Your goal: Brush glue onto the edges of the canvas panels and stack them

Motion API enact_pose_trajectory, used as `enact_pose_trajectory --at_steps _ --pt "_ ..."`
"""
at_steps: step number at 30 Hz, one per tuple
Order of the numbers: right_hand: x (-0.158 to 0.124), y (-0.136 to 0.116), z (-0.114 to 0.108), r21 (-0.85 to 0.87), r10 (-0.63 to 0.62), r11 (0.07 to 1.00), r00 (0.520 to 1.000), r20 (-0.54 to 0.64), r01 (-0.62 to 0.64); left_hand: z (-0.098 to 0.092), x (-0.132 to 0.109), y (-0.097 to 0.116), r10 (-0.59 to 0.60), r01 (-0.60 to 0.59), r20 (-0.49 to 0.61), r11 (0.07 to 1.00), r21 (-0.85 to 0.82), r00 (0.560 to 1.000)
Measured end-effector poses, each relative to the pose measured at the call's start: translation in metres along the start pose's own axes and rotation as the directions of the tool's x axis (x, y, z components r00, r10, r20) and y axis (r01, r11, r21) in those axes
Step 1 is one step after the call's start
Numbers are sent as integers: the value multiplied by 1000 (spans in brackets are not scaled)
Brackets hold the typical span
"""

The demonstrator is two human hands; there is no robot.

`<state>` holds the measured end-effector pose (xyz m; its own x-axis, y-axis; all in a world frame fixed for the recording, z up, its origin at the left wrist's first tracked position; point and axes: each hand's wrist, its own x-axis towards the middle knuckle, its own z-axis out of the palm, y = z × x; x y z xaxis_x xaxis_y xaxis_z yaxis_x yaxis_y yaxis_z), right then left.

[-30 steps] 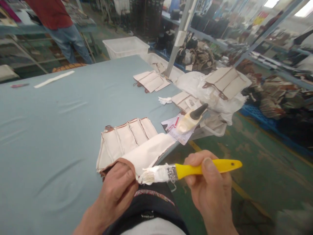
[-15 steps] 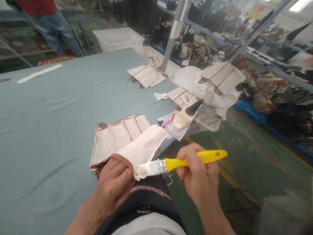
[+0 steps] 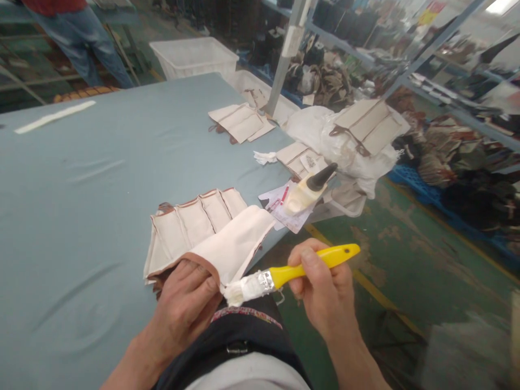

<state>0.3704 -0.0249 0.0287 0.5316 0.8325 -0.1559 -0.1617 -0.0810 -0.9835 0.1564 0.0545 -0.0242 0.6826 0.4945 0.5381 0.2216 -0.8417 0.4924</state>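
Left hand point(image 3: 184, 306) palm down, fingers point(image 3: 202, 277) curled, right hand point(image 3: 325, 295) gripping

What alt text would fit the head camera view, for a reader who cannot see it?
The right hand holds a yellow-handled brush, its white bristles at the edge of a cream fabric piece that the left hand grips on a blue-grey table. More cream pieces lie fanned beside it, and a bottle with a dark nozzle lies further right.
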Motion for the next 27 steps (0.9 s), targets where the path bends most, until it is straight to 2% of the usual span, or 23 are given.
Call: enact_pose_trajectory --at_steps 2,7,13,17,22,27 --pt "3 -1 -1 8 -28 1000 998 -48 28 3 2 0 6 -6 9 1000 -12 1000" --pt "11 1 -5 -51 7 999 1000 -12 -8 9 9 -1 0 0 21 1000 -2 1000" --pt "17 -2 -17 -39 1 999 987 -160 -7 18 12 -3 -2 1 43 1000 8 999" --pt "21 -1 -16 -44 42 998 994 -105 -47 23 16 -4 3 -2 62 1000 -10 998" --pt "29 3 -22 -59 27 998 983 -184 -38 25 19 -4 22 -22 81 1000 -7 997" --pt "27 -1 -15 -60 72 995 988 -134 -80 30 19 -4 21 -22 64 1000 18 998"
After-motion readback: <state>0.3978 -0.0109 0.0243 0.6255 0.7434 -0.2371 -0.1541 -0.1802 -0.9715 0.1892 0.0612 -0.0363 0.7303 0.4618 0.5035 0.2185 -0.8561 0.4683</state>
